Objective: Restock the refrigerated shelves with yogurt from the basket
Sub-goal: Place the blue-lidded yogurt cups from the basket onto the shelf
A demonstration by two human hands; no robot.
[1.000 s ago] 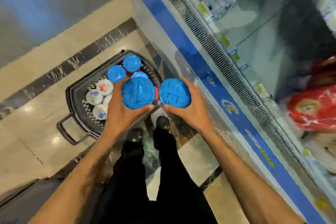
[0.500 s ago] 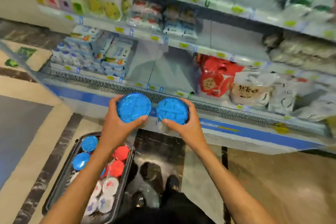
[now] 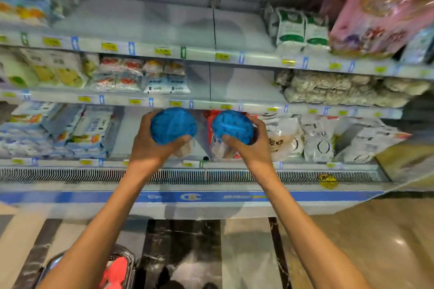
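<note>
The fingers (image 3: 181, 140) of your left hand (image 3: 150, 150) are curling round a blue-lidded yogurt tub (image 3: 173, 125), with the thumb pressing at the near edge of its lid. The fingers (image 3: 229, 140) of your right hand (image 3: 254, 148) are gripping a second blue-lidded tub (image 3: 232, 127) the same way. You are holding both tubs side by side, close but apart, with their lids facing you and neither one resting on anything. They are hanging in front of the bottom shelf (image 3: 223, 164) of the open chiller. The left tub is sitting before a bare stretch of that shelf, and the right one is partly covering a red pack (image 3: 212, 118). White bags (image 3: 290, 139) are lying just right of the red pack, and blue-and-white packs (image 3: 77, 131) are crowding the shelf's left end. Yellow price tags (image 3: 109, 46) are running along the shelf edges above, where more blurred packets are lying. Below the bottom shelf, a slatted grille (image 3: 70, 175) and a blue strip (image 3: 94, 196) are crossing the chiller's front. You are standing on a glossy beige floor (image 3: 364, 241) with a dark marble band (image 3: 183, 239) underfoot. The basket (image 3: 132, 259) is peeking in at the lower left beside your left forearm, and it is showing a red-lidded tub (image 3: 116, 271).
</note>
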